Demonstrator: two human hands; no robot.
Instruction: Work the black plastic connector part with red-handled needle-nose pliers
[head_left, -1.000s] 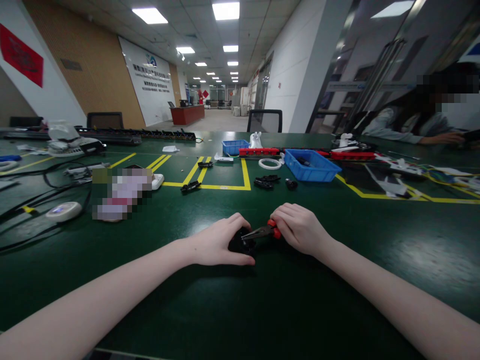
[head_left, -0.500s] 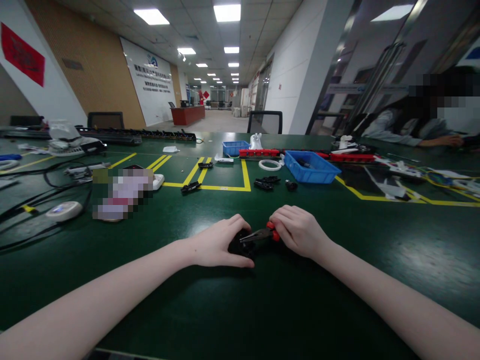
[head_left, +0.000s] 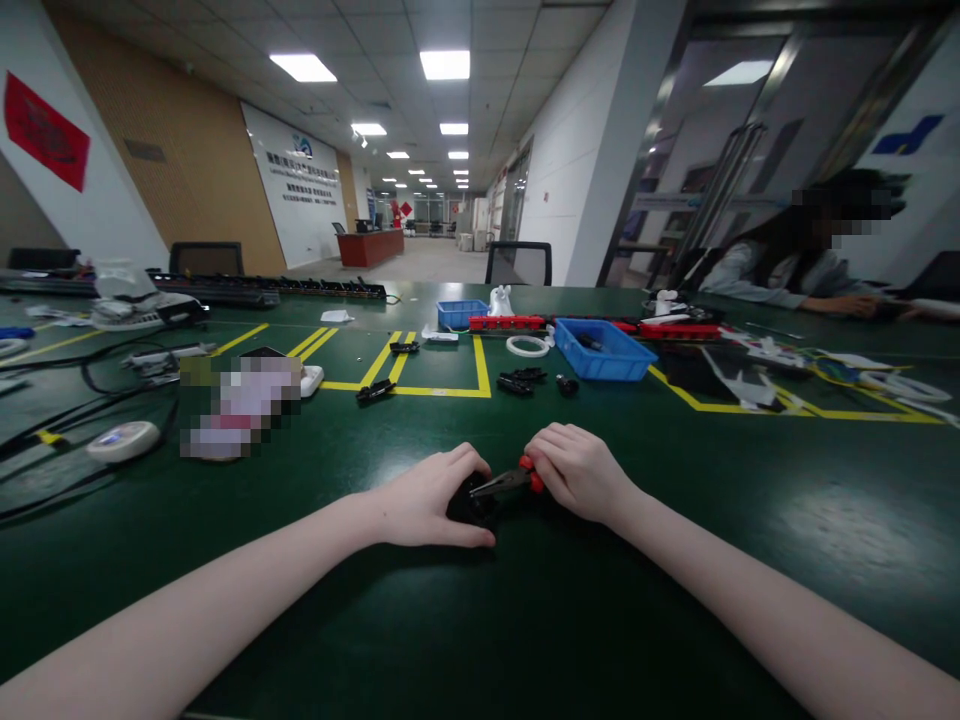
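Near the middle of the green table, my left hand [head_left: 431, 500] curls its fingers and thumb around a small black part [head_left: 471, 508], which is partly hidden by the hand. Red-handled needle-nose pliers [head_left: 504, 482] are gripped in my right hand [head_left: 574, 472], with the fingers wrapped round the handles. Their jaws point left and reach the black part; whether they pinch it is too small to tell.
Beyond my hands lie several black parts [head_left: 517, 382], a white ring [head_left: 527, 346] and a blue bin [head_left: 604, 352]. On the left are a phone [head_left: 244, 405], a round white device [head_left: 124, 442] and black cables [head_left: 56, 490]. A person [head_left: 795, 270] sits at the far right.
The camera view has shifted slightly, so everything sits a little lower and further left. Both hands keep their hold on the black part and the pliers.
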